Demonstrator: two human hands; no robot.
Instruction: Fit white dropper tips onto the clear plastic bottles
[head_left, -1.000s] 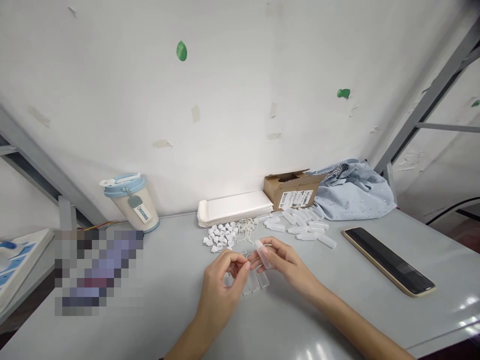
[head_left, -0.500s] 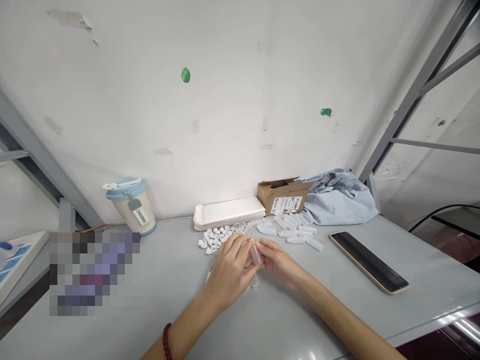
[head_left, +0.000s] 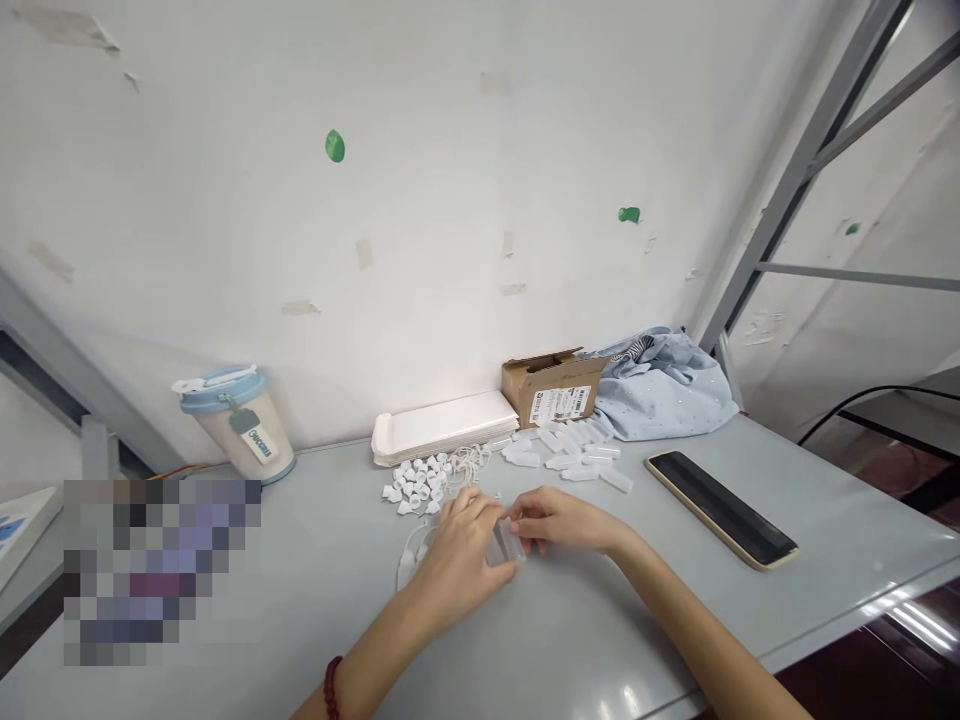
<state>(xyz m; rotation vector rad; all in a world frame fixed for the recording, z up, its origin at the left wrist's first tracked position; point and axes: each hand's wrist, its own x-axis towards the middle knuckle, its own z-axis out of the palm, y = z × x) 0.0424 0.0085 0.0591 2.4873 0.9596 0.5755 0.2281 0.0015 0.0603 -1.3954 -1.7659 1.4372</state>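
Observation:
My left hand (head_left: 465, 555) is bent over a pair of translucent plastic tubes (head_left: 507, 543) low over the grey table, fingers and thumb closed around their near side. A red bead bracelet (head_left: 331, 688) is on that wrist. My right hand (head_left: 559, 520) meets the tubes from the right with its fingertips drawn together; what is pinched there is hidden. Partly behind my left hand lie white pieces with a looped cord (head_left: 409, 562). Farther back are a pile of small white caps (head_left: 416, 482), a tangle of white cord (head_left: 469, 463) and several loose translucent tubes (head_left: 577, 450).
A stack of long white trays (head_left: 446, 425), a cardboard box (head_left: 553, 390) and light blue cloth (head_left: 664, 390) stand along the wall. To the right lies a phone (head_left: 720, 508). A blue-lidded tumbler (head_left: 244, 425) is at the left, behind a pixelated patch.
Both hands have come down toward the table with the tube, which now rests beside another. My right hand has shifted slightly right. The whole view has swung a little.

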